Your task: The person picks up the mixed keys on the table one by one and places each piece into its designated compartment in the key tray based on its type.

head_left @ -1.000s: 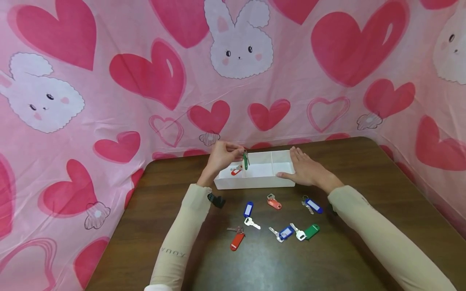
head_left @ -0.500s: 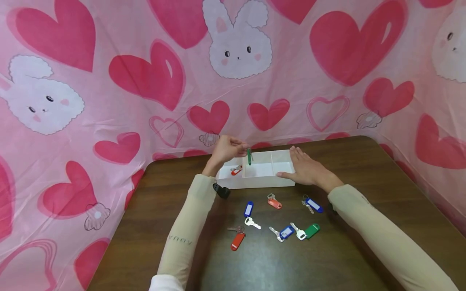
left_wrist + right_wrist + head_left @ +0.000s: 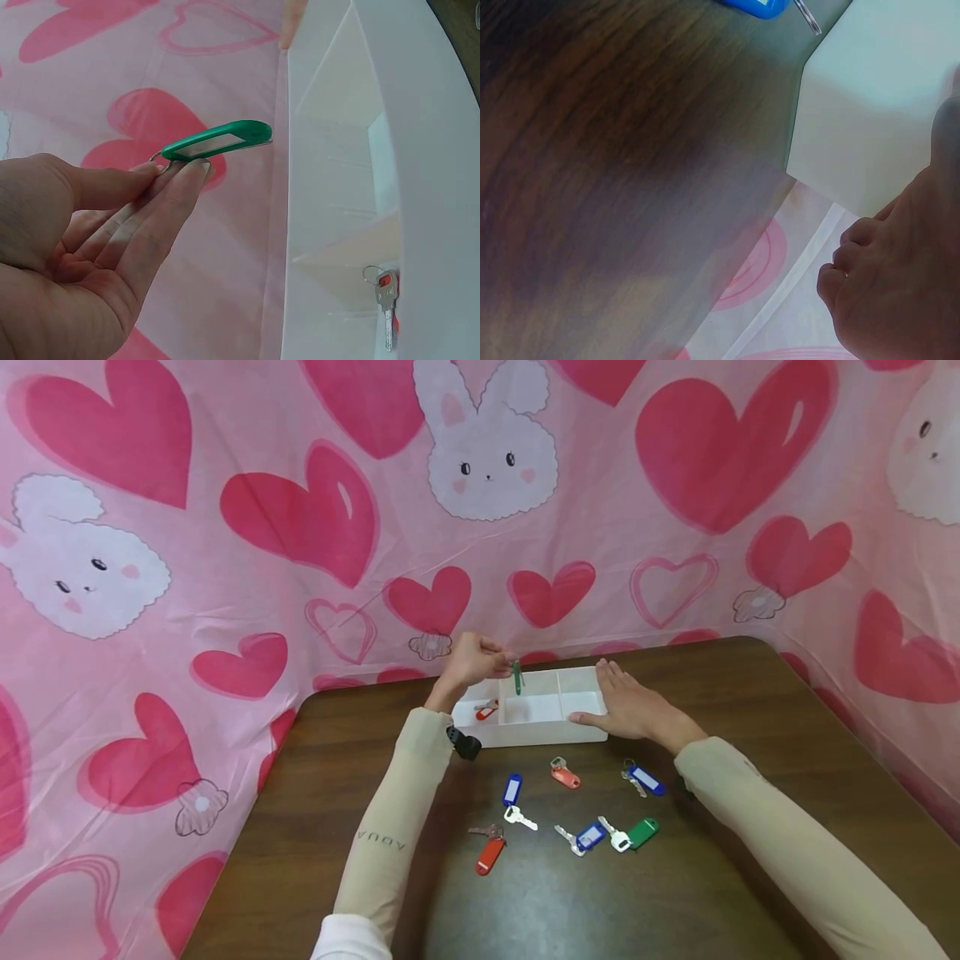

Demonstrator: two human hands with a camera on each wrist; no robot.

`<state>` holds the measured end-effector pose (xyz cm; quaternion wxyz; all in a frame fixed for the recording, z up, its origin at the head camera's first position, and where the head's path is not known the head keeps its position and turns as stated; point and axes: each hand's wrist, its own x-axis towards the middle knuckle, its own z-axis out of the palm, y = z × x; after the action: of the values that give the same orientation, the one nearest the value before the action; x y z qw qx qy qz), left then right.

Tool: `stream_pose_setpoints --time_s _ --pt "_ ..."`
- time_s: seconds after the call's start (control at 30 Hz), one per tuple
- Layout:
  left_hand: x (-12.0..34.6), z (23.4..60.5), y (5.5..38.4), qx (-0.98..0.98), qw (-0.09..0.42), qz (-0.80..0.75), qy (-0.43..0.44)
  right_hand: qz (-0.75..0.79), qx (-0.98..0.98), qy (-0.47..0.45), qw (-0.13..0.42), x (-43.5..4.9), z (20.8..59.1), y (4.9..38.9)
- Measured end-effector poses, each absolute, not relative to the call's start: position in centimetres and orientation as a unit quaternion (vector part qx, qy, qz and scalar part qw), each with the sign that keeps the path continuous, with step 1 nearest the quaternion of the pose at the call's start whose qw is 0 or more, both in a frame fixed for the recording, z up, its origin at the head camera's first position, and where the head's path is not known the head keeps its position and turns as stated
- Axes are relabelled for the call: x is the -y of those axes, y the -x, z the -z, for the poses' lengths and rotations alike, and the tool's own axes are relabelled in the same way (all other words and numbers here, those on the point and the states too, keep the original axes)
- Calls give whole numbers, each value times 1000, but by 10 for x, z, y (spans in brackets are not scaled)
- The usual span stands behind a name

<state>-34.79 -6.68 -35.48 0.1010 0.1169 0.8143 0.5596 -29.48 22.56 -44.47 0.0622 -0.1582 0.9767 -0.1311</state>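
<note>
The left hand [image 3: 472, 658] pinches a green plastic key tag [image 3: 517, 678] at its metal-ring end between thumb and fingertips, raised near the back wall of the middle compartment of a white rectangular plastic box [image 3: 540, 734]. The right hand [image 3: 637, 706] grips nothing; its straightened fingers rest against the box's right end. A red plastic key tag with a silver key [image 3: 487, 712] lies in the left compartment. On the brown wood-grain surface [image 3: 337, 777], six more tagged keys lie scattered before the box.
</note>
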Motion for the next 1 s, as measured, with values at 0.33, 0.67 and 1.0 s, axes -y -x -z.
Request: stream_pose_setpoints --time_s 0.33,0.67,1.0 --pt "59 348 357 -830 111 -537 -106 136 -976 158 63 -228 443 295" --pt "58 353 363 -829 130 -536 -90 139 -976 157 66 -226 445 294" --pt "55 365 367 -824 134 -544 -86 143 -975 157 65 -225 445 294"
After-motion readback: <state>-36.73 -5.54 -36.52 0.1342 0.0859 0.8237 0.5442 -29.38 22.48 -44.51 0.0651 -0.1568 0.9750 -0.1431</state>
